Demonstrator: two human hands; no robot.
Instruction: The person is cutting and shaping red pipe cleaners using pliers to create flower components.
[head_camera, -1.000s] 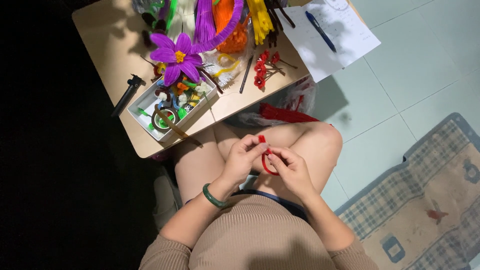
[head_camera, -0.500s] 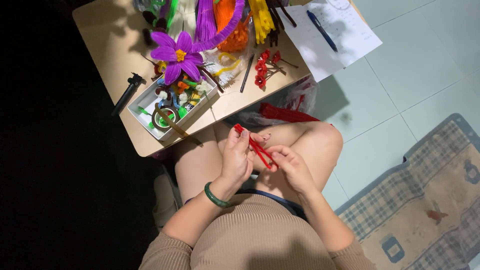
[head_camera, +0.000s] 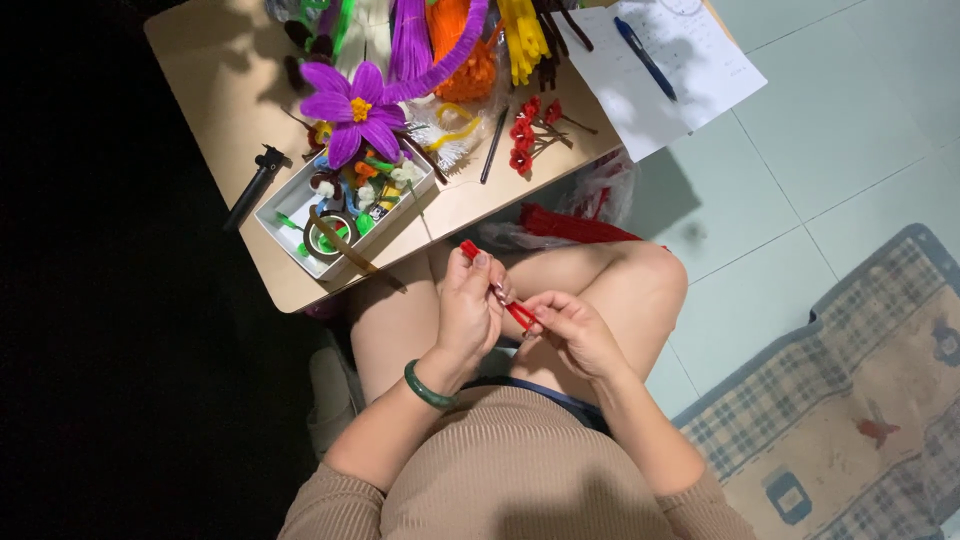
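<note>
Over my lap I hold a red pipe cleaner (head_camera: 470, 250) between both hands. My left hand (head_camera: 468, 312), with a green bangle at the wrist, grips its upper part; one red end sticks out above the fingers. My right hand (head_camera: 570, 335) pinches the lower end just beside the left thumb. A bundle of red pipe cleaners (head_camera: 575, 225) lies in a plastic bag on my right knee, close to the table (head_camera: 225, 95).
The low table holds a purple pipe-cleaner flower (head_camera: 355, 105), a white tray (head_camera: 278, 218) of small bits and tape, a black tool (head_camera: 255, 185), small red flowers (head_camera: 528, 135), coloured pipe-cleaner bundles (head_camera: 455, 45), and paper (head_camera: 690, 85) with a blue pen (head_camera: 645, 58). A checked mat (head_camera: 850, 400) lies at the right.
The red pipe cleaner was a bent loop between my hands a second ago; now it is pulled out straighter, angled up to the left. My hands have shifted slightly.
</note>
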